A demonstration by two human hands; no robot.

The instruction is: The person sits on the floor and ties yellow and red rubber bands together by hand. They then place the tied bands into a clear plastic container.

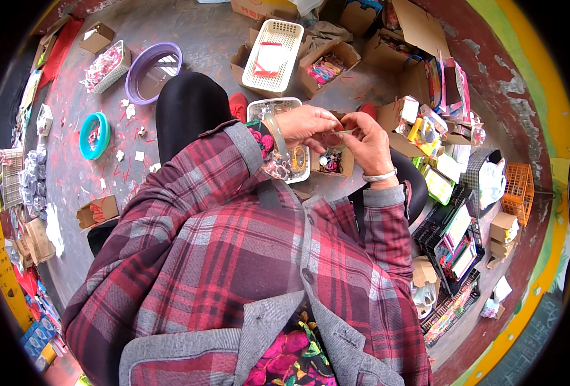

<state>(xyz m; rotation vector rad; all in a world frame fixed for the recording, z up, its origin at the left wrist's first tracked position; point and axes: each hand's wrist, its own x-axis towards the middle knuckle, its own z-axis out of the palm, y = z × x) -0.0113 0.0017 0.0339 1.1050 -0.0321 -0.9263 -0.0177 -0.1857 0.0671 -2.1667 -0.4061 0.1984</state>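
Observation:
My left hand (305, 125) and my right hand (366, 143) meet above my lap, fingertips almost together. A thin, pale greenish strip (344, 132) is pinched in my right fingers. The left thumb and fingers are closed close beside it; what they hold is too small to make out. Under the left hand stands a white basket (307, 168) of small mixed pieces, some clear and some orange. Below the right hand, partly covered by it, sits a small cardboard box (347, 165) with dark and pink little items.
Farther ahead, a cream basket (249, 76) with red pieces lies across boxes, beside a carton of colourful bundles (323, 69). To the left are a purple basin (130, 82), a turquoise basin (84, 145) and scattered red scraps. Right are a black crate (447, 257) and an orange basket (520, 186).

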